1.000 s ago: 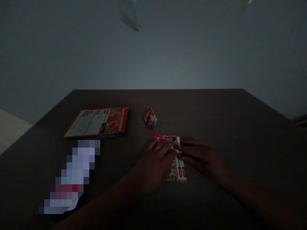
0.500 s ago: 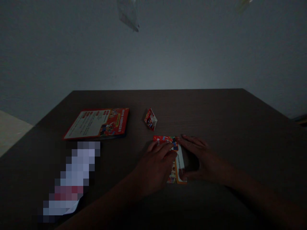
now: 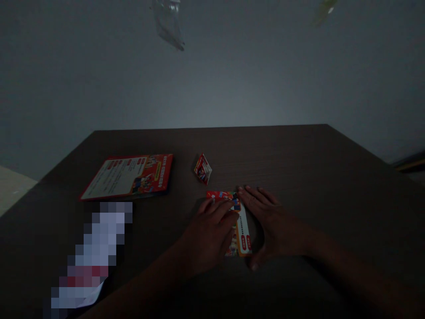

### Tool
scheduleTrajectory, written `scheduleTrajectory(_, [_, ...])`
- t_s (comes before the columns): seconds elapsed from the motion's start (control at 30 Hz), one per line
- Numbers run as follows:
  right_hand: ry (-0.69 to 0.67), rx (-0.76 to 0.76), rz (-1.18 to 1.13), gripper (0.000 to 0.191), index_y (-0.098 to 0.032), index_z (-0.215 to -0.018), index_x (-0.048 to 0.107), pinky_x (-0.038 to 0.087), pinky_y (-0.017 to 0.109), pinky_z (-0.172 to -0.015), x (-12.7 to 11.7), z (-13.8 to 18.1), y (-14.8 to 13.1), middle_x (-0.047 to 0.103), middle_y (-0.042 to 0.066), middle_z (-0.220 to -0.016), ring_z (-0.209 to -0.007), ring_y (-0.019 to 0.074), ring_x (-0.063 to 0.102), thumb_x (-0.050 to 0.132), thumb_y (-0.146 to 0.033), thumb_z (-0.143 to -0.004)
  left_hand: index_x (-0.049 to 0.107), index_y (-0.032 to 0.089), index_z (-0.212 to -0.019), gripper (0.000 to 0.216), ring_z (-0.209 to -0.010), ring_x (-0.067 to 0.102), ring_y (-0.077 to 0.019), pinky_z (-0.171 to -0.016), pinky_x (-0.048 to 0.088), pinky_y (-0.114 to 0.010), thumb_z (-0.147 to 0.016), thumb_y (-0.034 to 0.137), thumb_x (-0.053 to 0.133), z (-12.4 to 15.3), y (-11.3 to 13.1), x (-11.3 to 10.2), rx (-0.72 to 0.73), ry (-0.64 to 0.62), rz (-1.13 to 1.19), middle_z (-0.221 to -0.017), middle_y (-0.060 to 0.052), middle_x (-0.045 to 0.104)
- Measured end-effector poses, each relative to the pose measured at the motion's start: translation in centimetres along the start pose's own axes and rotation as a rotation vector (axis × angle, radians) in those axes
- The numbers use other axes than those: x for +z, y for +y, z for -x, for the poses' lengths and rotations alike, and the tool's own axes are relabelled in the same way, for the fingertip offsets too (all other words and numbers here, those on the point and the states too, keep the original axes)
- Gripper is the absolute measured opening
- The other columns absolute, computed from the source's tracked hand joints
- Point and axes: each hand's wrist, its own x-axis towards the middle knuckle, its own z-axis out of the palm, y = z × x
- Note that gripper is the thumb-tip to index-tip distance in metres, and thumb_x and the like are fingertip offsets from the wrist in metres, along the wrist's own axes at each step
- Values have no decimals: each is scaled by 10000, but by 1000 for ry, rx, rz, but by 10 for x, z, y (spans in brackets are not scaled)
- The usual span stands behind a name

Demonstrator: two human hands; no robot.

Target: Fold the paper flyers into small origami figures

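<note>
A printed sheet of paper (image 3: 244,226), red, orange and white, lies on the dark table in front of me, partly hidden by my hands. My left hand (image 3: 210,230) rests across its left part with the fingers laid over the print. At the sheet's right edge is my right hand (image 3: 270,221), its fingers stretched forward to the upper right corner and its thumb spread apart near the lower right corner. Beyond the sheet stands a small folded paper piece (image 3: 202,169), red and white.
A stack of red and white printed sheets (image 3: 126,177) lies at the left of the table (image 3: 272,150). Nearer me is a blurred-out, bright oblong object (image 3: 99,248). A clear plastic bag (image 3: 168,22) hangs on the wall behind.
My right thumb has moved off the sheet's lower right part toward me, uncovering red print there. My left hand stays on the sheet. The whole view has shifted slightly.
</note>
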Motion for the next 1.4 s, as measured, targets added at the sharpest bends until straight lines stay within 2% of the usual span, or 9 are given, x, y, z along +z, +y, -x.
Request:
scheduleTrajectory(0.23, [-46,-9,4,1299,-114,-1476,-5,53,488,-1133,-1,0,2,54,143,-1536,-1401,327,77,621,-757,-536,512,190,-1197,479,-1251,389,-283,-1079,212,-481,-795,444,567,4,2,-6,58,-4,81,-1356,-111,453])
scheduleTrajectory(0.4, [-59,-2,-34,1271,-122,-1479,33,46,493,-1132,-6,0,1,68,143,-1538,-1399,336,81,627,-748,-546,519,182,-1190,565,-1236,398,-295,-1069,221,-491,-731,494,628,7,2,-6,80,21,111,-1325,-119,479])
scheduleTrajectory(0.57, [-96,-9,-70,1274,-100,-1475,21,31,502,-1130,-11,-2,0,71,159,-1534,-1400,335,72,623,-748,-557,549,175,-1140,480,-1194,440,-285,-1039,280,-483,-736,418,641,9,3,-5,87,57,109,-1301,-113,507])
scheduleTrajectory(0.77, [-138,-22,-119,1205,-110,-1475,30,28,477,-1137,-16,-7,3,51,146,-1536,-1405,307,63,614,-718,-614,577,192,-1104,352,-1139,498,-257,-1039,285,-486,-794,357,580,15,6,-4,92,78,118,-1221,-93,571])
scheduleTrajectory(1.03, [-174,-22,-221,1125,-151,-1474,-6,13,466,-1138,-20,-9,8,31,114,-1542,-1408,287,29,594,-681,-684,563,186,-1146,449,-1151,475,-277,-1015,343,-472,-735,349,644,17,7,-9,76,50,103,-1237,-99,549])
scheduleTrajectory(1.3, [-177,-27,-238,1102,-163,-1474,-13,-3,445,-1142,-21,-8,10,32,106,-1543,-1410,267,37,575,-683,-701,558,173,-1123,387,-1137,480,-252,-993,385,-442,-736,173,583,19,3,-2,78,72,87,-1229,-88,549])
scheduleTrajectory(1.4, [-185,-17,-233,1098,-153,-1475,2,-8,440,-1142,-22,-7,9,27,107,-1542,-1410,261,25,571,-686,-701,560,167,-1114,365,-1137,486,-246,-1005,376,-443,-749,156,563,19,3,-1,77,81,80,-1219,-89,560])
